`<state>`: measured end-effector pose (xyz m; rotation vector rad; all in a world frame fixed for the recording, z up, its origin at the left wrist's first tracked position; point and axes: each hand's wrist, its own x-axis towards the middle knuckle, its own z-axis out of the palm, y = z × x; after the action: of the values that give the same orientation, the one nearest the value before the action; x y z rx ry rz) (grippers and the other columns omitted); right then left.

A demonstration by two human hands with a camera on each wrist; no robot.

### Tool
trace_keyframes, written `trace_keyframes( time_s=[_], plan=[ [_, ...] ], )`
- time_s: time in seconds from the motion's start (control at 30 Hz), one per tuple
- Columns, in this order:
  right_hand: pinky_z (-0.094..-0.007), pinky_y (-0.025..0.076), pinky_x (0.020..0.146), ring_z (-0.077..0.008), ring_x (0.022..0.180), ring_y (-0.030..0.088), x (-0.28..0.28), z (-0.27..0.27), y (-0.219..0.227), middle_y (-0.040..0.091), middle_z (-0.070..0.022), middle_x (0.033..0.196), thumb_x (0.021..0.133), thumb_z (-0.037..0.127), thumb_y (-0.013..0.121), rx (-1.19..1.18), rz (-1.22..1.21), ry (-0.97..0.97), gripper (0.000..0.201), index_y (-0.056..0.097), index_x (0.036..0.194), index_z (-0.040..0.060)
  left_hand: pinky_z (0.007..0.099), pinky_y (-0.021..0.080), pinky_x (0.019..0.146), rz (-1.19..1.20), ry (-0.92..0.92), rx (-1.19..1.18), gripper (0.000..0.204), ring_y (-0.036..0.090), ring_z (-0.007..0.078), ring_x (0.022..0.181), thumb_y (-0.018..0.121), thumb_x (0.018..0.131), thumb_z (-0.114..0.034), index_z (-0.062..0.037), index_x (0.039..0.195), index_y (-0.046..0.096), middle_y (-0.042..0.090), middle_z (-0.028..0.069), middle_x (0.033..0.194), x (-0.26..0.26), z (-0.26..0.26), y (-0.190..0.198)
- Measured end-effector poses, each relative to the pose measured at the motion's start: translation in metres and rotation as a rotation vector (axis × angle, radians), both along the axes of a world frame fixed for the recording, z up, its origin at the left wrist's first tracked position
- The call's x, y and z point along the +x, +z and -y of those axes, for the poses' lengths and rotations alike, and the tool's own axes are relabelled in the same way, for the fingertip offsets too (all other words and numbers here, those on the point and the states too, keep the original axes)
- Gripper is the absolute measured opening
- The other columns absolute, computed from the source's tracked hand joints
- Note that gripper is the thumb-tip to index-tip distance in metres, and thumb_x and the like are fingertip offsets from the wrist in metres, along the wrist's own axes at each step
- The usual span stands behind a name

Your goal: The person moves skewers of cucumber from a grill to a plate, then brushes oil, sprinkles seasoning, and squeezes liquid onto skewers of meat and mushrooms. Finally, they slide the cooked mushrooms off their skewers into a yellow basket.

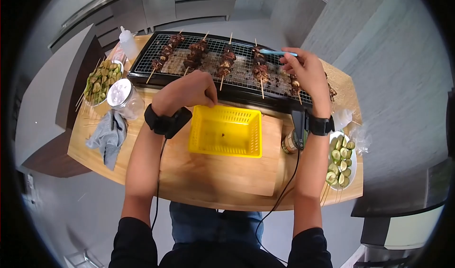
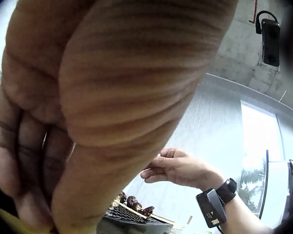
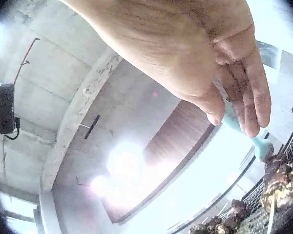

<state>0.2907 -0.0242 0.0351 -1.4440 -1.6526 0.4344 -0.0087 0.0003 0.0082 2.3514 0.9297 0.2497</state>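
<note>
My right hand (image 1: 305, 71) holds a light blue brush (image 1: 277, 52) between thumb and fingers. The brush's tip touches the upper end of a browned meat skewer (image 1: 260, 71) on the grill (image 1: 244, 54); in the right wrist view the brush head (image 3: 263, 148) lies against the meat. My left hand (image 1: 192, 91) pinches the back rim of a yellow basket (image 1: 225, 147), near its left corner. Inside the basket is one small dark speck. More meat skewers lie across the grill rack.
Plates of sliced-vegetable skewers stand at left (image 1: 102, 80) and right (image 1: 342, 161). A lidded jar (image 1: 124, 99), a grey cloth (image 1: 109, 137) and a squeeze bottle (image 1: 127, 42) are on the left. A can (image 1: 290, 142) stands beside the wooden board (image 1: 218, 178).
</note>
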Motion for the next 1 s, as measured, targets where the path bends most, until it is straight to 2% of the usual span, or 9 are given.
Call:
trace_keyframes(
  time_s=[0.2, 0.3, 0.4, 0.53, 0.87, 1.0],
  plan=[
    [-0.0266, 0.052, 0.067, -0.013, 0.074, 0.067, -0.006, 0.019, 0.022, 0.07, -0.0095, 0.085, 0.095, 0.018, 0.06, -0.018, -0.039, 0.034, 0.027, 0.065, 0.113, -0.0017, 0.0278, 0.053, 0.069, 0.016, -0.005, -0.013, 0.02, 0.07, 0.022, 0.072, 0.075, 0.07, -0.003, 0.0002, 0.09, 0.074, 0.072, 0.0138, 0.079, -0.002, 0.001, -0.001],
    [-0.0257, 0.051, 0.067, -0.0117, 0.073, 0.066, -0.008, 0.018, 0.02, 0.07, -0.0086, 0.083, 0.095, 0.018, 0.06, 0.061, 0.002, 0.026, 0.026, 0.066, 0.112, -0.0012, 0.028, 0.053, 0.069, 0.019, -0.002, -0.016, 0.019, 0.07, 0.022, 0.072, 0.074, 0.072, -0.003, 0.0014, 0.09, 0.073, 0.072, 0.0136, 0.079, 0.0, 0.003, 0.003],
    [-0.025, 0.051, 0.067, -0.0115, 0.072, 0.066, -0.005, 0.015, 0.016, 0.07, -0.0079, 0.082, 0.095, 0.018, 0.06, 0.024, 0.002, 0.058, 0.025, 0.066, 0.111, -0.0004, 0.0289, 0.053, 0.069, 0.056, -0.018, 0.018, 0.019, 0.07, 0.0224, 0.072, 0.074, 0.075, -0.005, 0.003, 0.092, 0.072, 0.072, 0.014, 0.08, 0.001, 0.004, 0.002],
    [-0.0243, 0.05, 0.065, -0.0103, 0.069, 0.064, -0.009, 0.029, 0.028, 0.068, -0.0063, 0.077, 0.094, 0.018, 0.061, -0.004, 0.016, 0.002, 0.023, 0.067, 0.106, -0.0008, 0.0305, 0.052, 0.069, 0.108, -0.033, 0.067, 0.023, 0.069, 0.0236, 0.073, 0.073, 0.078, -0.009, 0.0043, 0.097, 0.07, 0.072, 0.0156, 0.083, 0.001, 0.006, 0.006],
    [-0.0226, 0.045, 0.057, -0.0073, 0.061, 0.056, -0.017, 0.061, 0.052, 0.063, -0.0029, 0.068, 0.093, 0.022, 0.063, -0.056, 0.069, 0.004, 0.024, 0.067, 0.098, -0.0019, 0.0314, 0.052, 0.069, 0.094, 0.032, 0.064, 0.024, 0.07, 0.0249, 0.075, 0.072, 0.081, -0.012, 0.0034, 0.099, 0.07, 0.071, 0.0169, 0.082, 0.004, 0.006, 0.001],
    [-0.0224, 0.044, 0.055, -0.0069, 0.06, 0.055, -0.024, 0.066, 0.058, 0.063, -0.0026, 0.068, 0.093, 0.021, 0.064, -0.066, 0.07, -0.003, 0.023, 0.067, 0.097, -0.0016, 0.0316, 0.052, 0.068, 0.14, -0.018, 0.142, 0.024, 0.069, 0.0265, 0.074, 0.07, 0.082, -0.013, 0.0032, 0.1, 0.069, 0.07, 0.0176, 0.082, 0.003, 0.005, -0.001]
  ],
)
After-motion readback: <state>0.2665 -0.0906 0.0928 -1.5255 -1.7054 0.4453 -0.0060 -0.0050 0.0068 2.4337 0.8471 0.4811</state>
